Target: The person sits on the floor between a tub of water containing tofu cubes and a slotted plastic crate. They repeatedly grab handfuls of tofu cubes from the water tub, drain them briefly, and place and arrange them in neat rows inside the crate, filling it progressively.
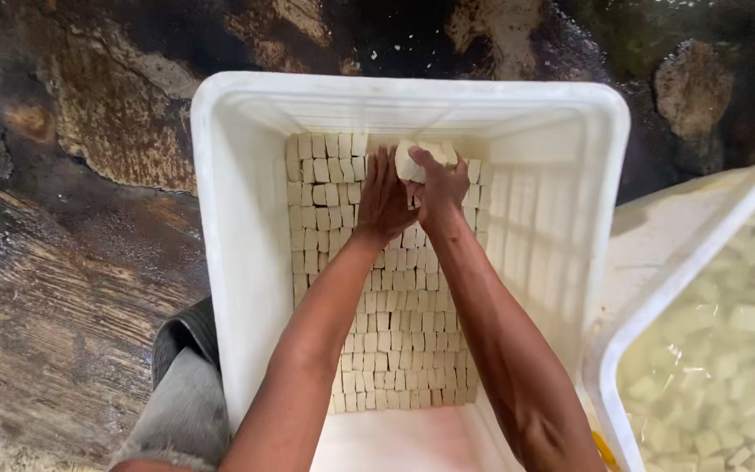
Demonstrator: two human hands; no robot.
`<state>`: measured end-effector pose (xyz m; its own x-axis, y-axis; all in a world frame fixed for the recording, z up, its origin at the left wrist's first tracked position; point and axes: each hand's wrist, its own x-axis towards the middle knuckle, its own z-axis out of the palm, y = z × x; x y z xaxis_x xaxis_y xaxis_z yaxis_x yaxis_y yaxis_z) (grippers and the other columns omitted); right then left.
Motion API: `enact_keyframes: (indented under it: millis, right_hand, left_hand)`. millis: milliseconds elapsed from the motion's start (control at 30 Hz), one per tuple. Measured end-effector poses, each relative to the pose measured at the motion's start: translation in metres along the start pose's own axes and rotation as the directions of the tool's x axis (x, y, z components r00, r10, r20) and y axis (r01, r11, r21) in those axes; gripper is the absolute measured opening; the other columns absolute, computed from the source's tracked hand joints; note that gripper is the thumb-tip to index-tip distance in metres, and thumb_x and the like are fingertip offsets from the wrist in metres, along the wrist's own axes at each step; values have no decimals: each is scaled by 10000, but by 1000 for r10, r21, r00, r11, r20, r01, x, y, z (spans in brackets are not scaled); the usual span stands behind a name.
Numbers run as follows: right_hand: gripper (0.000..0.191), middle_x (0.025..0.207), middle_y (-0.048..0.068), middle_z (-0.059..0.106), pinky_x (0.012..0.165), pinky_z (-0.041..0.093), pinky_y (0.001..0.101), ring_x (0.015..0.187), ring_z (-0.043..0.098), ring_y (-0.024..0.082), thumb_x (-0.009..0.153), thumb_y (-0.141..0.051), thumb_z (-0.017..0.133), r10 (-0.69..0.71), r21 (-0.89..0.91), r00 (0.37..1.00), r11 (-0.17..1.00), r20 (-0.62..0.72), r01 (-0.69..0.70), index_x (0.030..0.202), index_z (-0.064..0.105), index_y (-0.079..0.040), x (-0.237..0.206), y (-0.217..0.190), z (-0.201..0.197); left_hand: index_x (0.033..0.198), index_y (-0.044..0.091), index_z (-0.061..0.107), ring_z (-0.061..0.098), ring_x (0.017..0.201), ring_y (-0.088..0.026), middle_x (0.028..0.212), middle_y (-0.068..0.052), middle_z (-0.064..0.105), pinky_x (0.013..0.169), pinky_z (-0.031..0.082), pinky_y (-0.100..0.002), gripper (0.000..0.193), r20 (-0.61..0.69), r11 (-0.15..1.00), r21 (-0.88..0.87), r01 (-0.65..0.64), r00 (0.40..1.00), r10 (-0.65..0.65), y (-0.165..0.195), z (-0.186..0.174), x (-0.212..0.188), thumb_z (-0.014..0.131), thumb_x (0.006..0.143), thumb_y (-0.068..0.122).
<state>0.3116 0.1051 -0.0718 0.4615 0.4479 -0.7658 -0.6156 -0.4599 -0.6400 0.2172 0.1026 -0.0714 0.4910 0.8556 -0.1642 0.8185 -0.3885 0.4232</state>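
A deep white plastic tub (246,227) stands on the wet floor below me. Its bottom is lined with neat rows of small pale cubes (404,350). Both my arms reach into it toward the far end. My right hand (441,185) grips a few pale cubes (419,157) just above the far rows. My left hand (384,199) lies flat with fingers together, pressed against the packed cubes beside the right hand.
A second white tub (657,288) at the right holds cloudy water with several loose pale cubes (736,350) floating in it. The floor (72,245) around is dark, wet and stained. My knee in grey cloth (181,411) shows at lower left.
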Motion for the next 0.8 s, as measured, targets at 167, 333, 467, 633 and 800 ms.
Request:
enact_keyframes:
  millis: [167,333,467,633,800]
  right_hand:
    - [804,1100,128,618,676,650,445,917,671,238,719,-49,845,-98,71,994,993,37,96,1384,395,-24,13,12,27]
    - [707,1099,151,607,672,634,392,915,651,250,777,-87,863,-42,-64,999,997,-24,41,1319,435,65,31,16,36]
    - [516,1094,152,671,638,659,329,873,708,260,757,-133,816,38,-114,999,993,-28,-41,1183,577,33,43,15,32]
    - [344,925,194,676,596,666,308,739,726,254,881,-202,699,209,-293,972,941,105,-170,1131,632,24,65,12,19]
    - [303,759,107,671,476,555,289,590,662,183,910,-189,686,102,-538,982,843,160,0,1067,700,70,78,8,2]
  left_hand:
    - [1311,-59,582,318,1468,-508,1434,-317,501,1295,168,-587,707,171,982,158,-99,983,72,-19,27,5,512,1015,580]
    - [1315,-140,515,396,1325,-520,1337,-353,517,1188,227,-589,924,-4,972,166,-168,985,171,-34,49,1,561,903,685]
    - [1372,-135,490,427,1316,-494,1363,-316,503,1205,238,-597,1028,-103,980,49,-195,975,199,-36,57,-2,590,843,740]
    - [1354,-123,485,425,1320,-486,1379,-300,497,1187,262,-558,1066,-248,981,108,-163,951,185,-37,65,-3,609,788,773]
    - [1372,-126,484,445,1338,-436,1371,-280,503,1217,274,-570,996,-190,985,19,-171,967,172,-38,69,-5,608,881,731]
